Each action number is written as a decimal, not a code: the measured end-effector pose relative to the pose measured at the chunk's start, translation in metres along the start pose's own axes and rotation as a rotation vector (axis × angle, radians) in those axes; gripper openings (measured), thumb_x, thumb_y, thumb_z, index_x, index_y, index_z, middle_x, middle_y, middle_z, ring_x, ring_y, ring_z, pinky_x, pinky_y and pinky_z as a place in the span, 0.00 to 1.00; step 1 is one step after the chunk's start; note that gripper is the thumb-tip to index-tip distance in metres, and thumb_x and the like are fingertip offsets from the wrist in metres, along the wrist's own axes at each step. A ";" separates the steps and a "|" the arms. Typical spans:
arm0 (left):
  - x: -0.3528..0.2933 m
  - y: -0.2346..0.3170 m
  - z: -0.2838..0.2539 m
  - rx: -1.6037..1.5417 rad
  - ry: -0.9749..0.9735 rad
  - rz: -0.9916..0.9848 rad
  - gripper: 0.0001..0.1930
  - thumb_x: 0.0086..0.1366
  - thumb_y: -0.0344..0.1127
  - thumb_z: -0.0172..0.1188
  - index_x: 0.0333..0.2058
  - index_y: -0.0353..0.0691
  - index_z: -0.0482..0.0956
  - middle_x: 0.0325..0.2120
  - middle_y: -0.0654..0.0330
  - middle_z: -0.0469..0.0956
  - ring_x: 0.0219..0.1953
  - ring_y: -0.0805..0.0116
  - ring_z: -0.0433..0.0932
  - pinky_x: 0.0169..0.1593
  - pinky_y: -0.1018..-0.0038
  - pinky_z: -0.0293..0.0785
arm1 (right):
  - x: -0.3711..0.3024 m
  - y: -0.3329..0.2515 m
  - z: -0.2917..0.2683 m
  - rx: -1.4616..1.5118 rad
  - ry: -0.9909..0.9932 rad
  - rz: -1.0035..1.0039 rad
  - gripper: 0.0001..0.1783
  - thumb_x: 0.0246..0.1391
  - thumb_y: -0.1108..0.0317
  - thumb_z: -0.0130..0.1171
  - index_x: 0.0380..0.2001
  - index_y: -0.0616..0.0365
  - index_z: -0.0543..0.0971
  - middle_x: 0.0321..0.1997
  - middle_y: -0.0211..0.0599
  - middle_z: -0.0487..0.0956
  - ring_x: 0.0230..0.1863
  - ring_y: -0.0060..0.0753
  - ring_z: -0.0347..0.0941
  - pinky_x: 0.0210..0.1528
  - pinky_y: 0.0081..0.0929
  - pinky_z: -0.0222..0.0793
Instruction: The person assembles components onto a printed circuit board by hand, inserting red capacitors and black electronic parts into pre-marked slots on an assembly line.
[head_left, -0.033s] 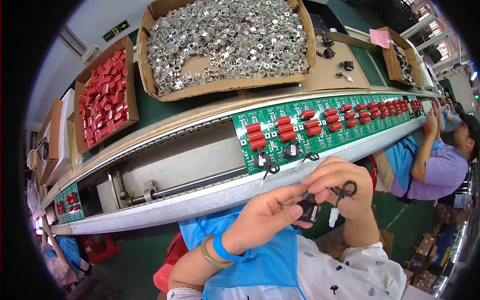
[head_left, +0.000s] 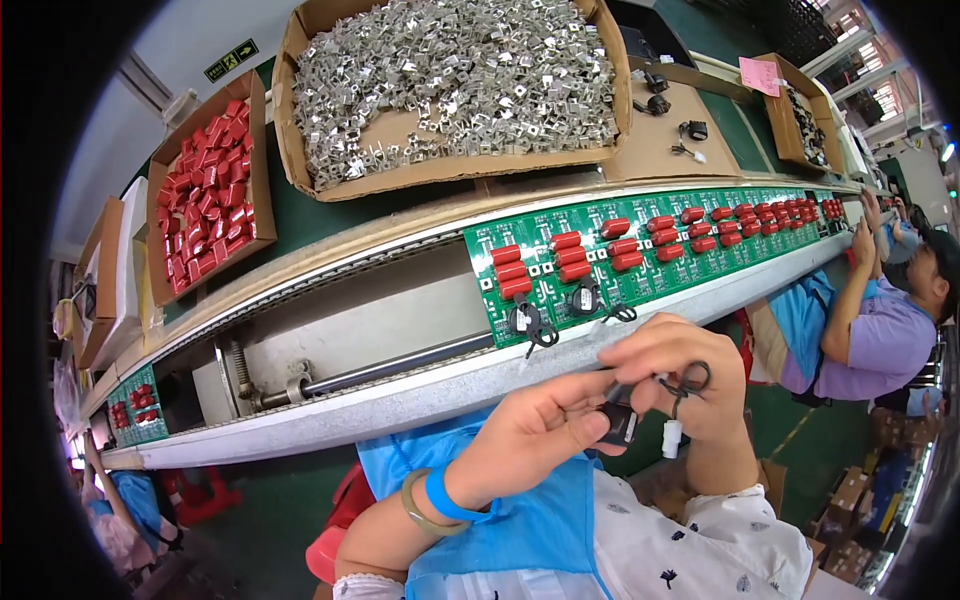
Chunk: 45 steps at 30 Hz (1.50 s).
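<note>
In front of the conveyor rail, my left hand (head_left: 535, 425) pinches a small black component (head_left: 618, 424) with a pale label between thumb and fingers. My right hand (head_left: 690, 365) meets it from the right, its bent fingers closed on the component's black cable (head_left: 692, 378). A white plug (head_left: 671, 438) hangs from that cable below my right fingers. The exact grip at the fingertips is partly hidden. Just beyond lies a row of green circuit boards (head_left: 480, 245) carrying red capacitors (head_left: 573, 255). Round black components with cables (head_left: 524, 319) sit on the nearest boards.
A carton of metal clips (head_left: 622, 120) and a carton of red capacitors (head_left: 262, 190) stand behind the line. Several black components (head_left: 693, 130) lie on cardboard (head_left: 640, 150). A metal shaft (head_left: 400, 368) runs inside the conveyor. A co-worker (head_left: 885, 325) works at the right.
The white plug has swung slightly down and to the right, and my right fingers have shifted a little around the cable. My left hand stays nearly still.
</note>
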<state>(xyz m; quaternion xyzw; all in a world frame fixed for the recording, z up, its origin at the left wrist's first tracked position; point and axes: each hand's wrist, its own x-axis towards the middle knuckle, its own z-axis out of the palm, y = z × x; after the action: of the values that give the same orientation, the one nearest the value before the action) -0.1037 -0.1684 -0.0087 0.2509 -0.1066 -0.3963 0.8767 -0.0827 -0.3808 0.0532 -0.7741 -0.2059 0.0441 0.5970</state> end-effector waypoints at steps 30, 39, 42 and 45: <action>0.058 -0.029 0.030 0.025 0.279 -0.025 0.24 0.76 0.30 0.54 0.67 0.34 0.63 0.57 0.52 0.77 0.58 0.64 0.78 0.59 0.68 0.78 | -0.062 0.028 -0.013 -0.557 0.363 -0.142 0.26 0.37 0.73 0.76 0.45 0.61 0.85 0.53 0.57 0.83 0.47 0.50 0.84 0.50 0.35 0.80; 0.074 -0.039 0.026 0.096 0.278 -0.007 0.25 0.72 0.25 0.58 0.66 0.33 0.65 0.53 0.50 0.79 0.54 0.61 0.81 0.59 0.67 0.78 | -0.070 0.077 -0.025 0.175 0.588 -0.032 0.21 0.54 0.66 0.72 0.48 0.66 0.84 0.57 0.63 0.80 0.56 0.46 0.81 0.57 0.34 0.76; 0.078 -0.041 0.024 0.060 0.281 0.006 0.23 0.72 0.24 0.59 0.63 0.30 0.67 0.51 0.52 0.80 0.51 0.71 0.81 0.57 0.75 0.77 | -0.068 0.071 -0.032 -0.006 0.496 -0.070 0.22 0.49 0.69 0.74 0.48 0.64 0.85 0.57 0.63 0.80 0.55 0.47 0.81 0.57 0.34 0.76; 0.080 -0.040 0.023 0.069 0.308 -0.028 0.21 0.72 0.23 0.57 0.62 0.30 0.68 0.51 0.52 0.80 0.52 0.70 0.81 0.56 0.76 0.78 | -0.065 0.068 -0.036 -0.156 0.440 -0.090 0.24 0.43 0.71 0.75 0.47 0.61 0.86 0.55 0.61 0.81 0.53 0.47 0.82 0.56 0.34 0.76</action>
<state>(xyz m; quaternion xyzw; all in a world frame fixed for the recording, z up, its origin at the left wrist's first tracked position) -0.0849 -0.2592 -0.0110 0.3402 0.0191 -0.3614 0.8679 -0.1125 -0.4510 -0.0124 -0.7989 -0.1081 -0.1682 0.5672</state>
